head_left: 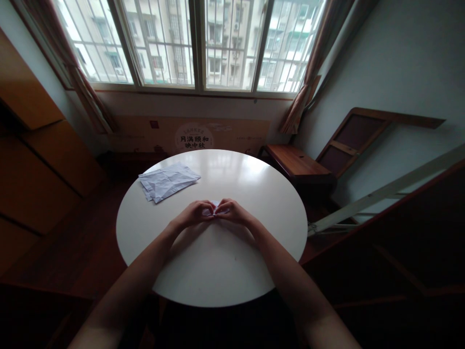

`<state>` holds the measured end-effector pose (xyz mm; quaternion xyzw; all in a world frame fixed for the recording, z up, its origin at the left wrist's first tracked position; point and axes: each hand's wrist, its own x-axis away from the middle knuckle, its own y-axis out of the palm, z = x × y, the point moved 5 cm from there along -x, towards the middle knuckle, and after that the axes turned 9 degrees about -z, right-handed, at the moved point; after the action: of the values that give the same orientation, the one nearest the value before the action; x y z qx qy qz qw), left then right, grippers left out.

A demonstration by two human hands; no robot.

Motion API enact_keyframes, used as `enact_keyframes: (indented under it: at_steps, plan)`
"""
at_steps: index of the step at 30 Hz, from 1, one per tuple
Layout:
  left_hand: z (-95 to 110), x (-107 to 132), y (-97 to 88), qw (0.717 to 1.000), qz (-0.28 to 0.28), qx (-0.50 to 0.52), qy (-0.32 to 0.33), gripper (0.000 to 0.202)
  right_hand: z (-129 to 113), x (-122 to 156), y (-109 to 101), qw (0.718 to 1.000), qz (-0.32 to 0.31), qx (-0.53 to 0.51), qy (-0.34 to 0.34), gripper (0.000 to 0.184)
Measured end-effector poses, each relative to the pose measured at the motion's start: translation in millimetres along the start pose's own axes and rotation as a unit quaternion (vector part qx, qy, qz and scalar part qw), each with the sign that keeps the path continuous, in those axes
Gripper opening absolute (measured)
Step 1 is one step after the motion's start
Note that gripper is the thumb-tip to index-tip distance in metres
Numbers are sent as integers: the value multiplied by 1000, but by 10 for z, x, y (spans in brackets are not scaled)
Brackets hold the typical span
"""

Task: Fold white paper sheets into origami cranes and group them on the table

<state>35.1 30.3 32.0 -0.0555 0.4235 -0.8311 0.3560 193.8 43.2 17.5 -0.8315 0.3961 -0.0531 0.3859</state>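
Observation:
My left hand (194, 214) and my right hand (232, 212) meet over the middle of a round white table (254, 252). Both have their fingers curled in and pinch a small folded piece of white paper (214, 207) between them; only its top edge shows above the fingers. A loose pile of creased white paper sheets (166, 181) lies on the table to the far left of my hands, well apart from them.
A wide barred window (196, 43) with curtains fills the far wall. A flat cardboard box with printed characters (192, 136) leans below it. A dark wooden side table (296, 162) and a leaning framed panel (354, 138) stand at right; wooden cabinets (39, 165) at left.

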Motion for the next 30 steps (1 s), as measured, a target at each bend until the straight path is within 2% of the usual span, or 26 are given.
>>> enact_keyframes:
  at_steps: [6, 10, 15, 22, 27, 30]
  plan:
    - [-41, -34, -6, 999, 22, -33, 22, 17, -25, -14, -7, 1000, 9, 20, 7, 12]
    - [-70, -34, -26, 996, 42, -73, 9, 14, -8, -31, -12, 999, 29, 40, 13, 10]
    - [-119, -15, -28, 995, 71, -70, -7, 10, 33, -59, 1, 996, 47, 72, 16, 10]
    - [-103, -33, 18, 998, 43, -55, 13, 10, 61, -50, 4, 996, 61, 65, 31, 18]
    - [-145, -16, 9, 996, 69, -60, -4, 13, 45, -38, 5, 997, 47, 57, 27, 27]
    - [-149, -24, 26, 997, 55, -48, 8, 13, 56, -44, -6, 995, 40, 84, 36, 31]
